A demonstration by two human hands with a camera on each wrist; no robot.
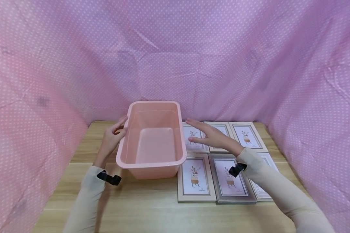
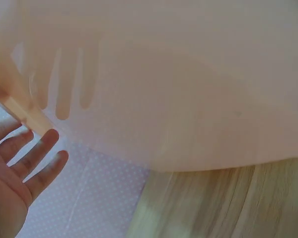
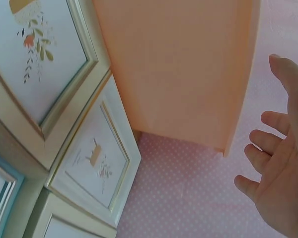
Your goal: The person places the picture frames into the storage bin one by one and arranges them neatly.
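Observation:
A pink plastic basin stands on the wooden table, its open top facing up and nothing inside it. My left hand is at its left rim, fingers and thumb extended against the outer side; in the left wrist view the fingertips meet the rim's edge and the hand's fingers are spread. My right hand hovers to the right of the basin, apart from it, fingers and thumb spread with nothing between them. Beneath that hand lie several picture frames, among them a cream frame and a grey-brown frame.
The picture frames lie in two rows on the right part of the table, the nearest ones beside the basin's right side. Behind and around the table hangs a pink dotted cloth. A black strap circles each sleeve.

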